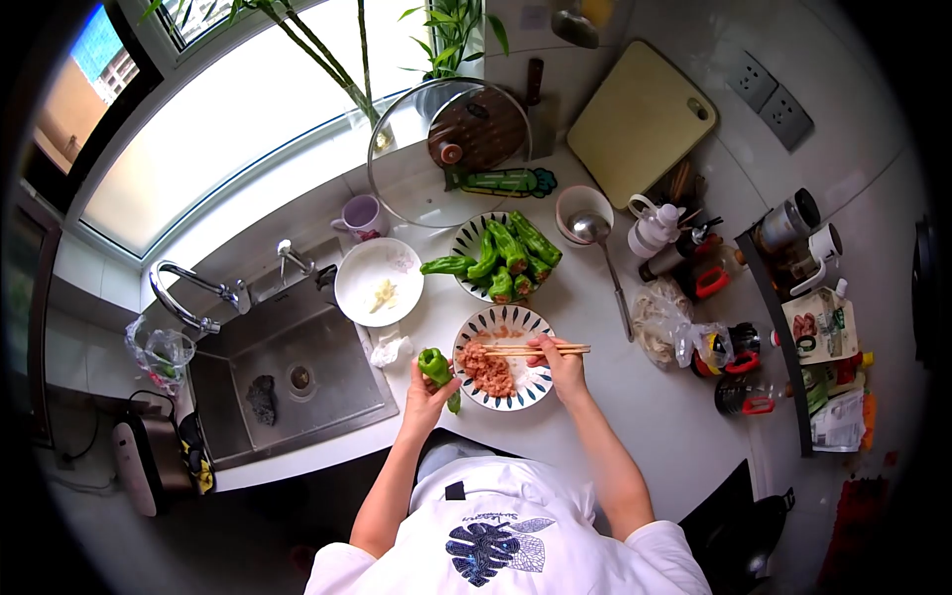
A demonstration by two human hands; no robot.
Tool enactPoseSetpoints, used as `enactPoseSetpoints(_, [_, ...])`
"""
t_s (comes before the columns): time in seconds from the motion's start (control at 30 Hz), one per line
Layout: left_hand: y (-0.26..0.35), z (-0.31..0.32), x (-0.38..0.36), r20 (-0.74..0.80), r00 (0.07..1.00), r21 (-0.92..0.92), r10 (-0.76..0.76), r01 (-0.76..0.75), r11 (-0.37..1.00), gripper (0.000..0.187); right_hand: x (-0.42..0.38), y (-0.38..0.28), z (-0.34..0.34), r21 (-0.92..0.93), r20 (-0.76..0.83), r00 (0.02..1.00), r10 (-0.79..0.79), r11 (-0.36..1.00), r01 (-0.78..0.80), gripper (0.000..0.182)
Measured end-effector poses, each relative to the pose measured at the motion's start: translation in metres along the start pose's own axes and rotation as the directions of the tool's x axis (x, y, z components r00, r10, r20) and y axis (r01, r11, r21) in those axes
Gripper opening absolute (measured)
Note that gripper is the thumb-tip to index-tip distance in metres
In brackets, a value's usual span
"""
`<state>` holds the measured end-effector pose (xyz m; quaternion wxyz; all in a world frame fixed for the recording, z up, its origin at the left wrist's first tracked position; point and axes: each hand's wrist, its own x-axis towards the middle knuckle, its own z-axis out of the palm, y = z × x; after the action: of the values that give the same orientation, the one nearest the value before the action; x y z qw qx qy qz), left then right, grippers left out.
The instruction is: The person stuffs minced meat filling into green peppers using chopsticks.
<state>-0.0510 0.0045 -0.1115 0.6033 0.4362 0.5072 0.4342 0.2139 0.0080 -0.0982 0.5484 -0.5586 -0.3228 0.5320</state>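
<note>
My left hand (pixel 429 399) is closed around a green pepper (pixel 433 365), held upright just left of a patterned plate (pixel 529 390). On that plate lies a mound of minced meat (pixel 486 370). Chopsticks (pixel 516 350) are gripped in my right hand (pixel 561 365) at the plate's right side, their tips reaching over the meat. Behind, a second patterned plate (pixel 464 241) carries several green peppers (pixel 508 250). A small green piece (pixel 454 403) shows below my left hand.
A white plate (pixel 355 288) with pale bits stands beside the sink (pixel 230 359). A crumpled tissue (pixel 391 350) lies near it. To the right are a bowl (pixel 578 203) with a ladle (pixel 607 260), a plastic bag (pixel 662 322) and several bottles. A glass lid (pixel 397 169) leans at the back.
</note>
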Motion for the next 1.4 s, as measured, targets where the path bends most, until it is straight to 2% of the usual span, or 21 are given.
enactPoseSetpoints(0.07, [0.001, -0.001, -0.001, 0.038, 0.999, -0.017, 0.003, -0.003, 1.0, 0.058, 0.0, -0.001, 0.004, 0.084, -0.021, 0.999, 0.034, 0.996, -0.032, 0.035])
enactPoseSetpoints(0.2, [0.008, 0.0, -0.005, 0.004, 0.999, -0.06, 0.033, -0.033, 0.998, 0.059, 0.0, 0.008, -0.001, 0.206, -0.029, 0.997, 0.074, 0.976, -0.067, 0.036])
enactPoseSetpoints(0.27, [0.018, -0.003, -0.01, -0.078, 0.997, 0.033, 0.018, -0.016, 0.999, 0.061, -0.002, 0.009, -0.01, 0.342, -0.022, 0.998, 0.065, 0.938, -0.054, 0.036])
enactPoseSetpoints(0.4, [0.031, -0.006, -0.012, -0.09, 0.992, 0.14, 0.091, -0.078, 0.987, 0.062, -0.01, -0.018, -0.028, 0.36, -0.028, 1.0, 0.009, 0.933, 0.002, 0.036])
enactPoseSetpoints(0.53, [0.059, 0.009, -0.015, -0.049, 0.995, 0.219, 0.092, -0.079, 0.973, 0.056, -0.027, -0.058, -0.042, 0.342, -0.1, 0.993, -0.06, 0.935, 0.091, 0.036])
enactPoseSetpoints(0.6, [0.066, 0.018, -0.016, 0.017, 0.982, 0.201, 0.189, -0.188, 0.961, 0.05, -0.04, -0.086, -0.045, 0.307, -0.11, 0.989, -0.103, 0.942, 0.133, 0.037])
enactPoseSetpoints(0.67, [0.068, 0.026, -0.013, 0.01, 0.974, 0.234, 0.224, -0.22, 0.947, 0.047, -0.056, -0.121, -0.045, 0.216, -0.026, 0.962, -0.272, 0.938, 0.271, 0.04])
enactPoseSetpoints(0.73, [0.076, 0.034, -0.011, 0.044, 0.945, 0.356, 0.323, -0.317, 0.879, 0.046, -0.069, -0.152, -0.041, 0.147, -0.014, 0.945, -0.326, 0.934, 0.325, 0.044])
enactPoseSetpoints(0.77, [0.081, 0.038, -0.012, 0.051, 0.944, 0.354, 0.326, -0.323, 0.878, 0.046, -0.075, -0.165, -0.039, 0.051, 0.036, 0.922, -0.385, 0.922, 0.383, 0.044])
enactPoseSetpoints(0.83, [0.092, 0.044, -0.014, 0.121, 0.904, 0.511, 0.409, -0.41, 0.756, 0.046, -0.082, -0.188, -0.028, -0.134, 0.112, 0.865, -0.489, 0.855, 0.501, 0.046])
enactPoseSetpoints(0.87, [0.092, 0.046, -0.014, 0.123, 0.903, 0.51, 0.411, -0.413, 0.754, 0.046, -0.084, -0.197, -0.026, -0.134, 0.11, 0.864, -0.492, 0.854, 0.503, 0.046])
enactPoseSetpoints(0.93, [0.092, 0.049, -0.015, 0.142, 0.893, 0.52, 0.427, -0.434, 0.735, 0.046, -0.085, -0.208, -0.022, -0.193, 0.261, 0.812, -0.521, 0.796, 0.573, 0.031])
enactPoseSetpoints(1.03, [0.094, 0.052, -0.018, 0.157, 0.888, 0.555, 0.433, -0.441, 0.705, 0.048, -0.088, -0.214, -0.009, -0.278, 0.339, 0.779, -0.528, 0.735, 0.619, 0.026])
enactPoseSetpoints(1.2, [0.091, 0.053, -0.019, 0.174, 0.896, 0.568, 0.409, -0.431, 0.702, 0.051, -0.081, -0.214, 0.003, -0.342, 0.373, 0.788, -0.491, 0.716, 0.608, 0.022])
enactPoseSetpoints(1.3, [0.09, 0.053, -0.019, 0.207, 0.896, 0.567, 0.393, -0.437, 0.698, 0.053, -0.075, -0.219, 0.007, -0.365, 0.39, 0.825, -0.408, 0.754, 0.546, 0.024])
enactPoseSetpoints(1.37, [0.091, 0.053, -0.019, 0.235, 0.891, 0.56, 0.389, -0.451, 0.694, 0.053, -0.073, -0.223, 0.014, -0.369, 0.347, 0.894, -0.282, 0.835, 0.407, 0.027])
enactPoseSetpoints(1.4, [0.094, 0.055, -0.02, 0.267, 0.88, 0.54, 0.393, -0.474, 0.696, 0.054, -0.071, -0.223, 0.016, -0.37, 0.345, 0.896, -0.281, 0.836, 0.405, 0.027])
